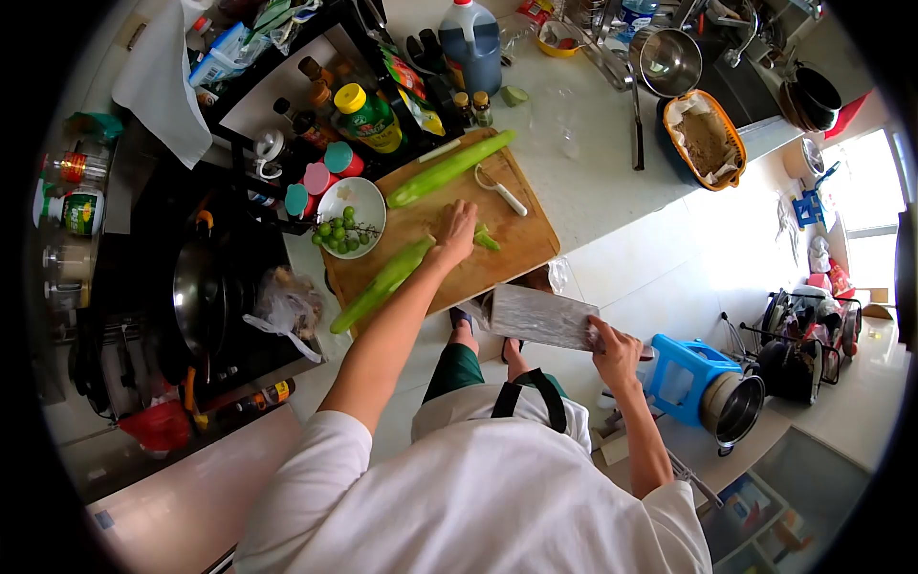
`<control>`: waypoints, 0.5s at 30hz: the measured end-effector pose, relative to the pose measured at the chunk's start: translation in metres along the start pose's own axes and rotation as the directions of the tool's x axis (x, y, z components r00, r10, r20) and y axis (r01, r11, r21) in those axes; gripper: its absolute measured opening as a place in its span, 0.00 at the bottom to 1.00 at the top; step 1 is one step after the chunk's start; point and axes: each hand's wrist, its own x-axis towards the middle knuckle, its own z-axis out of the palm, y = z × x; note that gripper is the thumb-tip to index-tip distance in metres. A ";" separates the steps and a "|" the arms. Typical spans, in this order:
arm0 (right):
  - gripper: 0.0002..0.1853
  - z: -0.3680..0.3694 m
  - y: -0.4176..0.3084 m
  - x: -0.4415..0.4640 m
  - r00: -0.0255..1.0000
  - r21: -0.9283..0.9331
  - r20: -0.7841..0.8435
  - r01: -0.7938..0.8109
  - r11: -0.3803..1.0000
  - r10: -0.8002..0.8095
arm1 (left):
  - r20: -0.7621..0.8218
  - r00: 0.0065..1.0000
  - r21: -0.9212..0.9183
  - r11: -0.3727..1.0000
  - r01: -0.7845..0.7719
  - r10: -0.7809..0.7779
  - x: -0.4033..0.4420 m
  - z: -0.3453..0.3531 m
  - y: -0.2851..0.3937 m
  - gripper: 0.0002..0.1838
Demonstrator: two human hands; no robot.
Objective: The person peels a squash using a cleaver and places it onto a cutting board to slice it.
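Observation:
My right hand [619,352] grips the handle of a cleaver [543,318], its broad blade held flat in front of the cutting board's [531,244] near edge. My left hand [457,234] is low over the board with its fingers curled together; whatever is in them is hidden. Beside its wrist lies one long peeled green gourd [382,285], its end close to the hand. A second peeled gourd [451,169] rests along the far side. Small green scraps [487,237] sit right of my left hand, and a white-handled peeler [501,189] lies beyond them.
A white bowl of small green fruit [351,219] stands at the board's left. Sauce bottles [368,117] and jars crowd behind it. A wok [199,297] sits on the stove at left. An orange-rimmed basket [705,141] is on the counter; a blue stool [684,371] stands right.

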 end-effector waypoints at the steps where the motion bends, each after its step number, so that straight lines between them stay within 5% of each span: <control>1: 0.32 -0.003 0.004 -0.012 0.998 -0.020 0.011 -0.054 0.998 0.054 | -0.011 1.000 0.033 0.999 -0.027 0.027 -0.003 0.002 0.001 0.21; 4: 0.34 -0.010 0.014 -0.044 0.982 -0.072 0.017 -0.186 0.980 0.187 | -0.066 0.995 0.093 0.993 -0.068 0.075 -0.010 0.010 0.005 0.19; 7: 0.34 -0.016 0.018 -0.066 0.966 -0.069 0.031 -0.253 0.965 0.256 | -0.021 0.998 -0.017 0.998 -0.063 0.063 -0.017 0.016 0.010 0.25; 15: 0.30 -0.022 0.022 -0.089 0.969 -0.082 -0.063 -0.244 0.966 0.240 | -0.136 0.980 -0.362 0.914 -0.183 0.142 -0.050 0.062 0.030 0.21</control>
